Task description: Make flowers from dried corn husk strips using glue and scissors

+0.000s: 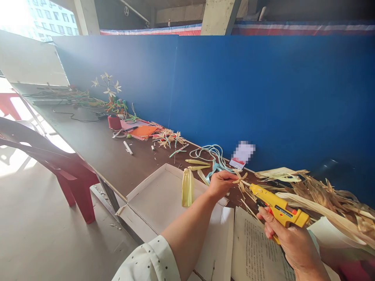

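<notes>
My right hand point(288, 238) is wrapped round the grip of a yellow glue gun point(278, 205), its nozzle aimed left at a small straw flower point(239, 178). My left hand point(221, 183) pinches that flower just above the brown table point(111, 156). Pale green husk strips point(195, 162) and a folded yellow-green husk piece point(187, 187) lie beside the left hand. A printed paper sheet point(254, 249) lies under the gun.
A flat white cardboard box lid point(158, 199) sits at the table edge. Dried husks point(325, 195) pile up at right. A blue partition point(263, 97) backs the table. Light blue cords point(212, 154), orange paper point(143, 130), a red cup point(114, 122) and a flower stem point(108, 88) lie further left. A red chair point(58, 164) stands on the floor.
</notes>
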Motion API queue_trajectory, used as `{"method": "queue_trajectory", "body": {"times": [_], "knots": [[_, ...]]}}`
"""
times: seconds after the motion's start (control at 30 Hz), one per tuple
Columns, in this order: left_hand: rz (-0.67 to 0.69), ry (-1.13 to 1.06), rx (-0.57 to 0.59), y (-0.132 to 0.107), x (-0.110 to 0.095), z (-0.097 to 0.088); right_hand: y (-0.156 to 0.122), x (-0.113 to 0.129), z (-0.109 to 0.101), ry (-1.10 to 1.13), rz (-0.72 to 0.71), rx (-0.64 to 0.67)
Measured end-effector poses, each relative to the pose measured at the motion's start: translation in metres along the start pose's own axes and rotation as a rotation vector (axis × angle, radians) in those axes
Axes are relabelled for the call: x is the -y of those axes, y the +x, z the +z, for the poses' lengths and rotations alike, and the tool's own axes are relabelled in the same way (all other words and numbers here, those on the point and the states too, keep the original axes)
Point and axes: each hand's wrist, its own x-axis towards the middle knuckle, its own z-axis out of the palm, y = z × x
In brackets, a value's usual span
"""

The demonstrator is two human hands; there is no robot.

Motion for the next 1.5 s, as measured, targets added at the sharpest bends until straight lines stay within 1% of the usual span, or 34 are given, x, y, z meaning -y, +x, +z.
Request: {"method": "queue_trajectory", "body": {"times": [0.53, 1.0, 1.3, 1.5], "knots": [[0.01, -0.042, 0.006, 0.0022, 0.0025, -0.001, 0.0008, -0.0044, -0.0019, 0.012, 0.005, 0.016], [0.055, 0.019, 0.019, 0.0024, 0.0053, -0.0026, 0.0019, -0.0086, -0.0034, 0.029, 0.033, 0.016], [0.046, 0.0, 0.012, 0.003, 0.0037, -0.0024, 0.0004, -0.0037, -0.0013, 0.017, 0.03, -0.005], [0.046, -0.011, 0.021, 0.0031, 0.0052, -0.0026, 0.0011, -0.0053, -0.0026, 0.012, 0.026, -0.006]]}}
